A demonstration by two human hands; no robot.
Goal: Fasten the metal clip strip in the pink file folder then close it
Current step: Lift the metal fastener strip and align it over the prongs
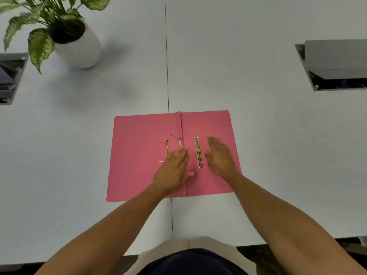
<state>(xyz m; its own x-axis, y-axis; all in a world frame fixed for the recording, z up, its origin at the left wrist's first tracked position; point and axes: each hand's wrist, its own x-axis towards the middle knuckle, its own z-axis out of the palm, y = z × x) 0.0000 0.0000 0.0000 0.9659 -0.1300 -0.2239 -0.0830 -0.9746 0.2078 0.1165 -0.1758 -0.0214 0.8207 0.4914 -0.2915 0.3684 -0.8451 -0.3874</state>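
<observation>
Neither hand is gripping anything. The left hand [174,165] lies flat and open, palm down, across the fold of the pink folder [139,155], fingers together and pointing away from the person; it looks placed there to press the folder flat so it does not spring shut. The right hand [219,153] is also open and flat, palm down on the right half of the folder, just beside a loose gold metal strip [198,152] that lies lengthwise, parallel to the fold. The strip sits between the two hands, touching neither as far as can be seen. On the left half, partly hidden under the left fingertips, a second gold piece [167,147] stands near the fold with a thin prong [174,137] sticking up at an angle, probably the part the loose strip must slide onto. So the fastening looks not yet done, and the folder is fully open. The folder lies in the middle of the white desk [278,135], near the person's edge, straddling the seam where two desk panels meet. Toward the far left corner stands a leafy plant in a white pot [79,50]. Open cable hatches [335,66] are set into the desk at the far left and far right. No brand, label or writing can be read anywhere.
</observation>
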